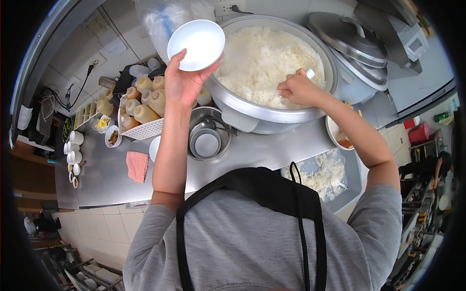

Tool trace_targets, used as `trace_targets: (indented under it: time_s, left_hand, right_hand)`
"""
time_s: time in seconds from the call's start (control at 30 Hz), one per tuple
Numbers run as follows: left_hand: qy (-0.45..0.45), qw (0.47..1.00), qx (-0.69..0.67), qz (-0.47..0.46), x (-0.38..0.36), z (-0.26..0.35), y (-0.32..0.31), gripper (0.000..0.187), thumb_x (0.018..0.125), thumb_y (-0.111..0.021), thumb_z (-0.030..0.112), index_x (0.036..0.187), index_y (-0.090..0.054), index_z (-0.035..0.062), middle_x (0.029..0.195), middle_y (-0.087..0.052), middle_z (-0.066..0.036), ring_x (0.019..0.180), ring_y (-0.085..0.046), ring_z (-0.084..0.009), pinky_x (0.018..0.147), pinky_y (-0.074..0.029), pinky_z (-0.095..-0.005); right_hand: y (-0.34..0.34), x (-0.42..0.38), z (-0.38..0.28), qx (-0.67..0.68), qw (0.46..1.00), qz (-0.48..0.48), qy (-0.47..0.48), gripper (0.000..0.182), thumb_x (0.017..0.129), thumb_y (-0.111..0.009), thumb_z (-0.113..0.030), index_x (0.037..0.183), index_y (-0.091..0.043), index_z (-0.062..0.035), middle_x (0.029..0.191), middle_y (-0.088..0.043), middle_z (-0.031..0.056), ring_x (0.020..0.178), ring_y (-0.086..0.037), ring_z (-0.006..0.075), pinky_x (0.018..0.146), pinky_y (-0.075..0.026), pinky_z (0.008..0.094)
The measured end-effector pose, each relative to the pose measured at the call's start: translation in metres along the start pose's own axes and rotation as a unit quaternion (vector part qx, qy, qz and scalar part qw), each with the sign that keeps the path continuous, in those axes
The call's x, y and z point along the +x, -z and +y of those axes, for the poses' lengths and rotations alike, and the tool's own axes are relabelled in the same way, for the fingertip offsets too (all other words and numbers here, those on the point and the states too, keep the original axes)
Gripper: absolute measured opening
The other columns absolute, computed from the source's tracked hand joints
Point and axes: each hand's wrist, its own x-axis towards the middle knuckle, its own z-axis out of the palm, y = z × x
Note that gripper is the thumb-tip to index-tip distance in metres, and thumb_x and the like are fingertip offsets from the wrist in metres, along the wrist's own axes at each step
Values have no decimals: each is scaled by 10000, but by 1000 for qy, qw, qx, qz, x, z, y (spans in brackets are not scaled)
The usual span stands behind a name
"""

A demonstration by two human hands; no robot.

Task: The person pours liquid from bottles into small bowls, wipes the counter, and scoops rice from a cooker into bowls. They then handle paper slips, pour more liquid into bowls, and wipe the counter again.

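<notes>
A white bowl (196, 44) is held up by my left hand (187, 80), its inside facing the camera with no food visible in it. Just right of it stands a large metal pot (228, 99) filled with white rice (267, 60). My right hand (298, 87) is over the right part of the rice, its fingers closed round a white handle (310, 73). Whatever is at the handle's lower end is hidden by the hand and the rice.
Left of the pot are metal bowls (206, 142), a white basket (145, 130) of sauce bottles and a pink cloth (138, 166). Metal lids (347, 36) lie at the right. Below are a bowl (334, 131) and a rice tray (357, 182). Another person (427, 166) stands far right.
</notes>
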Motion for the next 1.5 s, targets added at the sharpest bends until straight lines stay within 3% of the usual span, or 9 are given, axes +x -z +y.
trace_targets:
  time_s: [0.17, 0.4, 0.73, 0.9, 1.03, 1.13, 1.17, 1.27, 1.5]
  left_hand:
    - [0, 998, -55, -3, 4, -5, 0, 669, 899, -336, 533, 1315, -307, 9, 1277, -424, -206, 1117, -495, -360, 849, -496, -525]
    - [27, 998, -51, -8, 15, -8, -2, 639, 909, -296, 524, 1313, -320, 29, 1286, -422, -198, 1131, -483, -364, 855, -486, -531]
    - [70, 994, 53, 65, 33, -44, -22, 536, 914, -413, 431, 1317, -332, 88, 1317, -406, -130, 1201, -422, -305, 920, -397, -570]
    - [166, 973, -110, 119, 46, -89, -42, 551, 883, -438, 481, 1317, -351, 154, 1342, -378, -88, 1236, -358, -312, 995, -272, -585]
    - [167, 939, -263, 148, 61, -111, -22, 572, 873, -405, 518, 1318, -343, 164, 1348, -359, -81, 1246, -328, -317, 992, -277, -580]
    - [124, 950, -223, 179, 54, -95, -27, 553, 880, -374, 509, 1308, -353, 158, 1345, -363, -91, 1238, -338, -318, 998, -274, -581]
    - [134, 949, -220, 183, 50, -87, -28, 553, 880, -374, 509, 1308, -353, 158, 1345, -363, -91, 1238, -338, -318, 998, -274, -581]
    - [103, 956, -223, 163, 51, -58, -29, 544, 884, -357, 496, 1301, -355, 147, 1343, -361, -105, 1233, -345, -331, 1005, -270, -585]
    - [74, 962, -228, 128, 42, -39, -21, 590, 909, -338, 466, 1345, -277, 73, 1381, -297, -173, 1268, -295, -377, 1012, -280, -604]
  right_hand:
    - [-13, -7, 14, 92, 995, 8, -33, 99, 767, -559, -161, 719, -594, -81, 690, -593, 99, 775, -553, 256, 830, -274, 368]
    - [-3, -5, 41, 173, 975, -106, -88, 146, 767, -540, -145, 656, -522, -53, 689, -611, 58, 641, -577, 190, 813, -351, 339]
    - [69, 27, 71, 240, 961, 11, -136, 193, 766, -578, -249, 665, -592, -85, 569, -583, 29, 590, -565, 175, 774, -374, 319]
    - [78, 60, 24, -162, 942, 293, -14, 94, 759, -517, -127, 747, -606, -98, 697, -632, 44, 690, -595, 229, 737, -339, 384]
    - [89, 73, -7, -296, 892, 340, -19, 153, 663, -536, -30, 775, -624, -86, 719, -623, 57, 818, -557, 229, 782, -336, 395]
    - [90, 73, 11, -276, 906, 319, -34, 132, 670, -548, -48, 764, -633, -86, 715, -626, 46, 800, -557, 219, 763, -334, 384]
    - [49, 79, 25, -356, 921, 133, -91, 98, 674, -563, -81, 727, -644, -97, 691, -624, 41, 793, -558, 201, 754, -330, 376]
    - [-6, 75, 24, -357, 933, 48, -26, 89, 691, -564, -96, 689, -653, -109, 649, -613, 34, 786, -561, 192, 766, -308, 363]
    - [-22, 49, -14, -224, 974, 15, 13, 107, 728, -595, -169, 674, -646, -92, 638, -600, 71, 776, -551, 204, 790, -296, 372]
